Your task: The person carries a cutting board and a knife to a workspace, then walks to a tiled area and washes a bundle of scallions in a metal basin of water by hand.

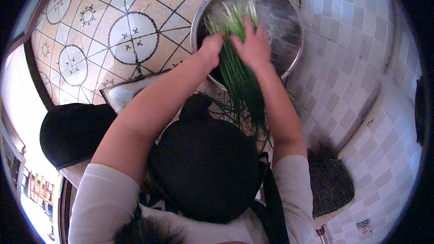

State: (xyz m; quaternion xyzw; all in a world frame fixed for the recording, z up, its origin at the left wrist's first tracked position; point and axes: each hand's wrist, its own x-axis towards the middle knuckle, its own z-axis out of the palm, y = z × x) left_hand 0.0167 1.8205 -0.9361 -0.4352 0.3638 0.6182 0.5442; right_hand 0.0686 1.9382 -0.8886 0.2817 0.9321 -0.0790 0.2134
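A bunch of long green stalks with white ends, probably scallions or garlic chives [237, 74], lies over the near rim of a round metal basin [195, 30]. The white ends are inside the basin, over rippling water [281, 23], and the green tops hang out towards me. My left hand [213, 48] is closed around the left side of the bunch. On the right side, my right hand [252, 44] rests on the stalks near their pale ends with its fingers spread; whether it grips any is blurred.
The basin stands on a patterned tile floor [169, 17], beside a tiled wall [339, 74] at the right. A bristled broom head [329, 183] is at lower right. At left are a black rounded object [78, 132] and a pale flat-sided object [125, 93].
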